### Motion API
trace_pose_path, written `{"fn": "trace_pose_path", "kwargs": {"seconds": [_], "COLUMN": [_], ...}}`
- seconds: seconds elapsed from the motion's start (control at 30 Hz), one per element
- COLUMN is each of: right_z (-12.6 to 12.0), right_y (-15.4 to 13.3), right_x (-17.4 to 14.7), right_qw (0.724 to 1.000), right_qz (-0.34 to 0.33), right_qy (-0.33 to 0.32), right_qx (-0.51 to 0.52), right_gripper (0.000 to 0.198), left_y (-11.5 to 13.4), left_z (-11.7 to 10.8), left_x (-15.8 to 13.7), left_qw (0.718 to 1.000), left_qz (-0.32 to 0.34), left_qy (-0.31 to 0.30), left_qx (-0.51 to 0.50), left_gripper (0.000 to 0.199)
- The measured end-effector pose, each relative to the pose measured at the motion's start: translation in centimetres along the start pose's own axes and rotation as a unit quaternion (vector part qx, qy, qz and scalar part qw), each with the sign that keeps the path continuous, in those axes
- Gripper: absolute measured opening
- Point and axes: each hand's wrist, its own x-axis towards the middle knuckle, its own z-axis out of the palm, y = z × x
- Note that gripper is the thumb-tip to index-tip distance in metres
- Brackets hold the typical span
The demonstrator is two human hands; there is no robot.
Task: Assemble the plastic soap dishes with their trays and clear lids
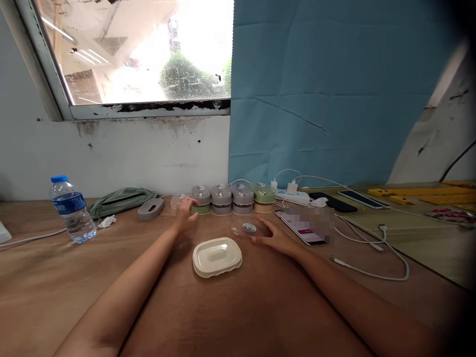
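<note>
My left hand (185, 213) is at the left end of a row of small stacked boxes, its fingers apart. A clear domed cover (180, 200) with a round label is just behind it. Beside its fingertips is a box with a grey lid (201, 194) and a green base. My right hand (274, 237) spans the right end of a clear plastic lid (248, 227) with a round label, thumb on the near side and fingers on the far side. Nearer to me, a cream oval tray-like piece (217, 257) lies on the table between my forearms.
More stacked boxes, one with a green lid (264, 192), line the wall. A grey oval piece (150, 209), a green pouch (124, 201) and a water bottle (73, 210) are at left. A lit phone (299, 228), white cables (394, 278) and a power strip (293, 196) are at right.
</note>
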Motion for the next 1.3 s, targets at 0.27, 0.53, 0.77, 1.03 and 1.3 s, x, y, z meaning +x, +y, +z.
{"fn": "trace_pose_path", "kwargs": {"seconds": [0.27,0.53,0.77,1.03,1.3], "right_z": [0.7,0.8,1.4,1.4,1.7], "right_y": [-0.7,-2.9,-4.0,-3.6,-2.4], "right_x": [-0.3,-0.9,-1.7,-1.6,-1.2], "right_qw": [0.995,0.972,0.967,0.963,0.938], "right_qz": [-0.026,-0.021,-0.022,-0.016,0.004], "right_qy": [0.063,0.132,0.107,0.086,0.037], "right_qx": [0.071,0.191,0.231,0.255,0.344], "right_gripper": [0.062,0.047,0.050,0.050,0.042], "left_y": [8.8,11.4,9.8,-1.4,-7.5], "left_z": [0.1,-2.8,-5.6,-9.8,-10.2], "left_x": [-0.4,-1.4,-4.9,-6.6,-8.6], "left_qw": [0.962,0.872,0.900,0.844,0.823], "left_qz": [0.194,-0.006,-0.099,-0.384,-0.467], "left_qy": [-0.190,-0.482,-0.419,-0.291,-0.104], "left_qx": [0.023,0.081,0.069,0.235,0.307], "left_gripper": [0.022,0.082,0.094,0.078,0.073]}}
